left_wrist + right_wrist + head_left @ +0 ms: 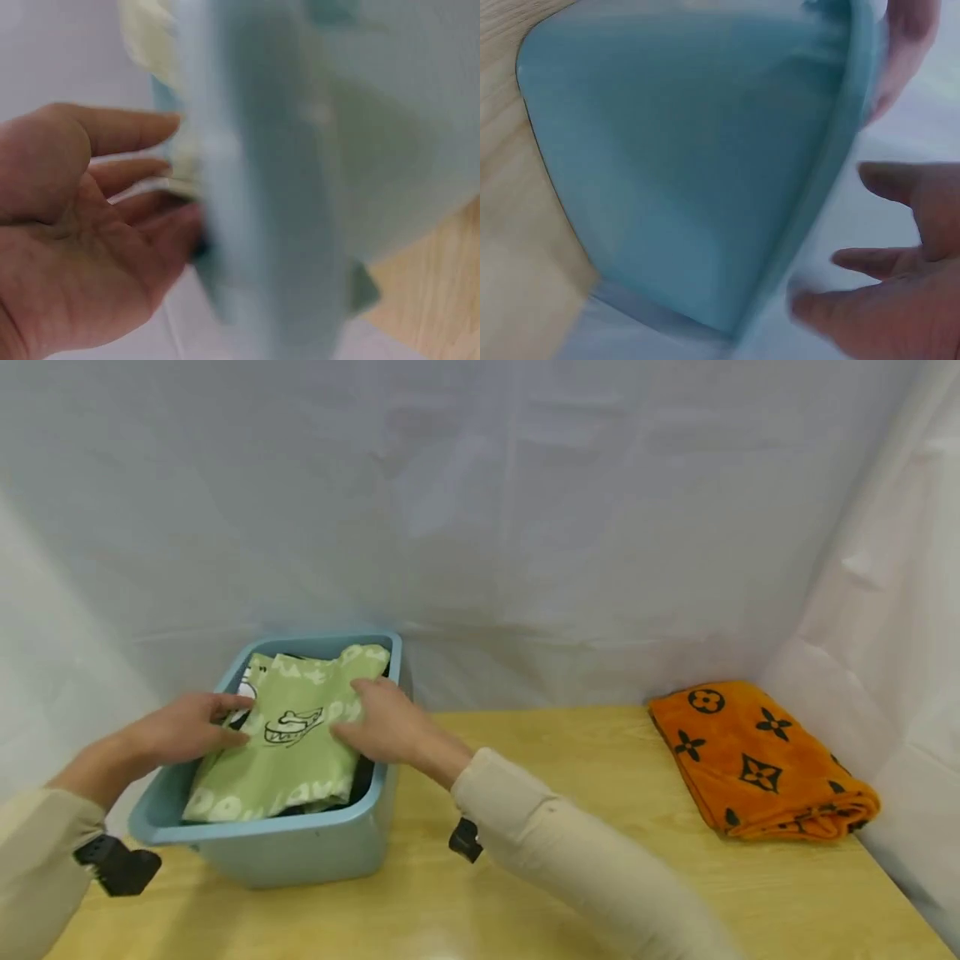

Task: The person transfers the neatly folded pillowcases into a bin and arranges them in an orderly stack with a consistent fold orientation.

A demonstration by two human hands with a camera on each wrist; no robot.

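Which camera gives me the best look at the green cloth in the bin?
Head view: the green cloth lies whole atop the blue bin. Left wrist shows only a pale blurred edge; right wrist shows just the bin's wall.

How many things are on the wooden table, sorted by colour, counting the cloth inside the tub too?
Blue: 1, the light blue plastic tub.
Green: 1, the pale green printed cloth lying in the tub, with the left hand and the right hand on it.
Orange: 1, the folded orange towel with black flower marks.
Total: 3; something dark under the green cloth is too hidden to count.
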